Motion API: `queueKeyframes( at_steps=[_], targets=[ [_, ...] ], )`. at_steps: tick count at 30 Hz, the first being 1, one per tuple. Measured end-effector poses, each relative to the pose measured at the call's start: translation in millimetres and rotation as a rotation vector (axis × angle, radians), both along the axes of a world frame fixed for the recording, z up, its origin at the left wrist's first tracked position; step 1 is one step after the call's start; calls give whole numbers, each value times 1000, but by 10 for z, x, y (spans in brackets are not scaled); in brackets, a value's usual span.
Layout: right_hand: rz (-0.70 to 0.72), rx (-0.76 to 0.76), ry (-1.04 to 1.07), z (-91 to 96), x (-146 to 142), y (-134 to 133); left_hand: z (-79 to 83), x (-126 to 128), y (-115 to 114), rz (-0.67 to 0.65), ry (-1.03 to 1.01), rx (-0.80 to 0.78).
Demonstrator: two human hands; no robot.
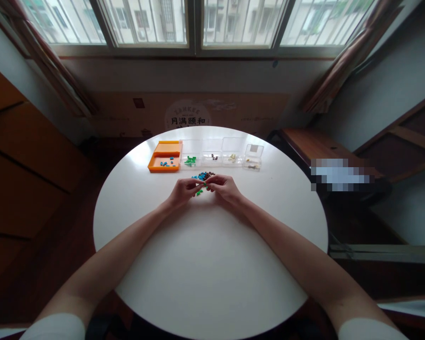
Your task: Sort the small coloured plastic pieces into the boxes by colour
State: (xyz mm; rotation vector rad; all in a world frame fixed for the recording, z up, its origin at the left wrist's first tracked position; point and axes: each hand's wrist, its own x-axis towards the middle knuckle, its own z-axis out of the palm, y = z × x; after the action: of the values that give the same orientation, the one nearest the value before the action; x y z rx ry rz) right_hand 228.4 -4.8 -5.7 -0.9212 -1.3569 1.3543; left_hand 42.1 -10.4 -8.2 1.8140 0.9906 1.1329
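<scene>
Both hands meet above the middle of a round white table (212, 264). My left hand (183, 191) and my right hand (224, 187) have their fingers curled and pinched together around small green pieces (199, 191). Just beyond the fingertips lies a small heap of blue and brown pieces (203, 175) on the tabletop. What exactly each hand grips is too small to tell apart.
An orange tray (165, 157) with blue pieces sits at the far left of a row. Beside it stand several clear boxes (222, 156) holding green, brown and pale pieces. A window, curtains, a cardboard box and wooden furniture surround the table.
</scene>
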Motion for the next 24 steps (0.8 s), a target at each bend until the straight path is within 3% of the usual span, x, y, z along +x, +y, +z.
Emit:
queueKeyframes(
  at_steps=[19,24],
  targets=[
    [11,-26,-35,60,-19,-22,32,1,-4,-15,-7,-26],
    [-29,-44,-15,37,-25,-28,106,-55,23,103,-97,-79]
  ],
)
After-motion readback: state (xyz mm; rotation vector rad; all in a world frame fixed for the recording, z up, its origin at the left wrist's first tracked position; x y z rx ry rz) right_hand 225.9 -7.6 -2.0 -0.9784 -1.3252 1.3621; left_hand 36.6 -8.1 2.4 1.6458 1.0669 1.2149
